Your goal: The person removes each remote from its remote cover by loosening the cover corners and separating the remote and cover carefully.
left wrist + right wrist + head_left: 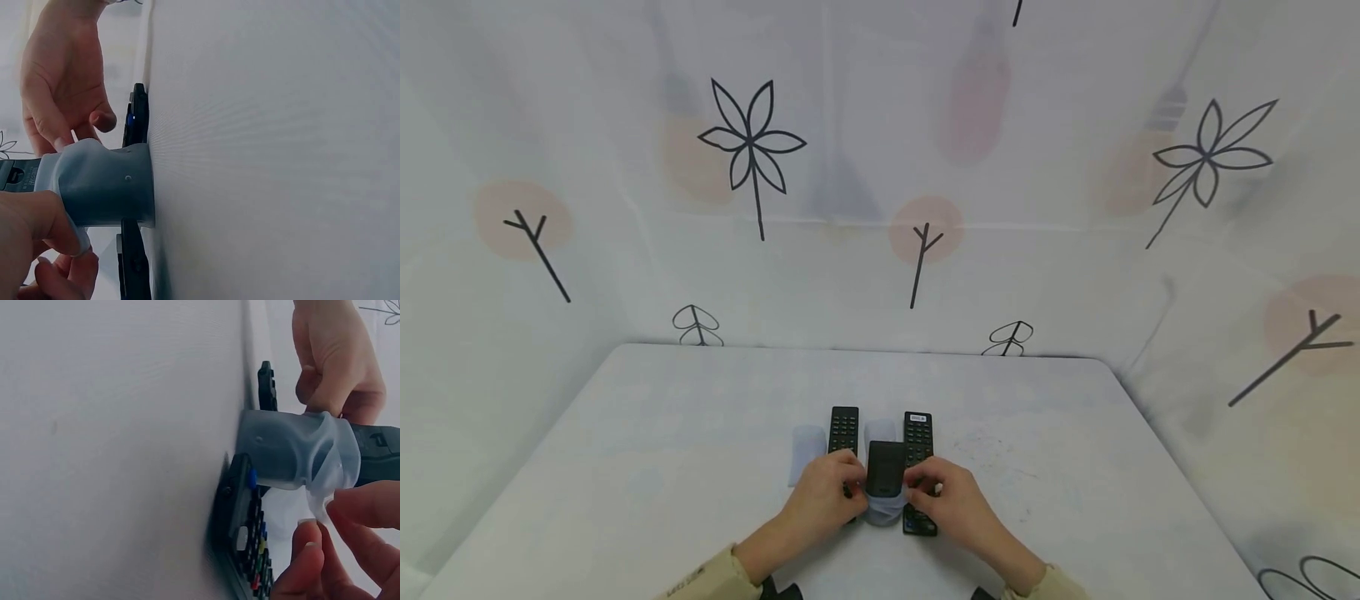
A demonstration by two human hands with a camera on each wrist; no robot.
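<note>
A black remote control (886,468) stands on end, its lower part inside a translucent silicone sleeve (884,510) whose upper rim is folded and bunched. My left hand (829,492) pinches the rim from the left, thumb over the edge of the sleeve (106,184). On the other side my right hand (953,497) pinches a pulled-out flap of the sleeve (322,503) between thumb and finger. The sleeve's closed end is down at the white tabletop. Sleeve material hides the remote's lower end.
One black button remote (844,427) lies to the left, partly behind my left hand, and another (918,433) to the right beneath my right hand. A pale sleeve (807,454) lies at far left, a second pale sleeve (880,430) behind the upright remote. Patterned cloth (820,275) hangs beyond the table.
</note>
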